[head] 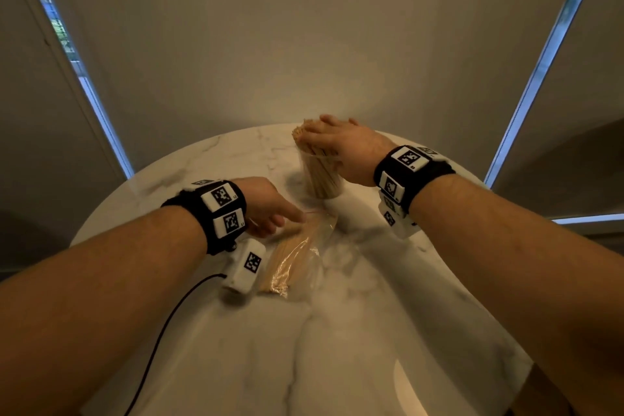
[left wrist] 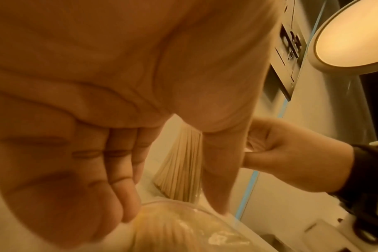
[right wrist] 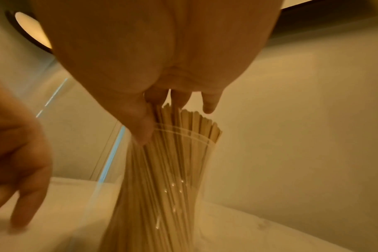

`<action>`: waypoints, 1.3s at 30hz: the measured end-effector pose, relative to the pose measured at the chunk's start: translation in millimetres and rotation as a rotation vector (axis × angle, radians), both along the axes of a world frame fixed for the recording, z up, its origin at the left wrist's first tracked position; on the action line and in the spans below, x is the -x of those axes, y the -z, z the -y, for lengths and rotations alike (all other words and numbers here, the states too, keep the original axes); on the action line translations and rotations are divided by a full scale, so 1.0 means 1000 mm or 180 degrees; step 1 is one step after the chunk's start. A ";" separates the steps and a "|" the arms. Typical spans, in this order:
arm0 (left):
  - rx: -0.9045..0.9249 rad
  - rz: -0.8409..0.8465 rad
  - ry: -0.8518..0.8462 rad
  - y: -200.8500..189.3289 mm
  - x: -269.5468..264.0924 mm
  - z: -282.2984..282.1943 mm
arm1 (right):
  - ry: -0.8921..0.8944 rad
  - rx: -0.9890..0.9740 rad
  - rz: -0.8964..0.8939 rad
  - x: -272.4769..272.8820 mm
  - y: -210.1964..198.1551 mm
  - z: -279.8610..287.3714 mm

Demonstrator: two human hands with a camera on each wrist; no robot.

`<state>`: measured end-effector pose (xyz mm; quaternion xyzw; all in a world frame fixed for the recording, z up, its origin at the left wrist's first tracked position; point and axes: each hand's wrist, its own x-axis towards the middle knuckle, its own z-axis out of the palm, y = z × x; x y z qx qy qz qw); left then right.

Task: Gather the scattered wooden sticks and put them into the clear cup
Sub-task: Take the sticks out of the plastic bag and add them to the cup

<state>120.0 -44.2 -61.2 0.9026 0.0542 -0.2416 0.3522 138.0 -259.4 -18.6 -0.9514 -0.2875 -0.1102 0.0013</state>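
Item: clear cup, upright near the far edge of the round marble surface, packed with wooden sticks whose tops stand above the rim. Our right hand lies over those tops, fingers fairly straight and a little apart, thumb down against the rim; we judge this steadies the bundle and tamps the sticks level. Item: clear plastic bag, flat on the surface toward the middle, nearer us than the cup, holding more sticks. Our left hand reaches to its far end, fingers loosely extended, touching or just above the film, clamped on nothing. We judge the bagged sticks go to the cup next.
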 end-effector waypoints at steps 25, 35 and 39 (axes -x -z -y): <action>0.3180 -0.0165 -0.1025 0.002 0.035 0.013 | 0.0534 -0.3647 -0.3673 0.048 0.064 -0.003; 0.3444 0.0448 -0.1025 0.032 0.018 0.010 | -0.0098 -0.4184 -0.4229 0.044 0.075 -0.001; 0.3549 0.0764 -0.0970 0.031 0.017 0.011 | -0.0083 -0.4331 -0.4007 0.042 0.078 -0.002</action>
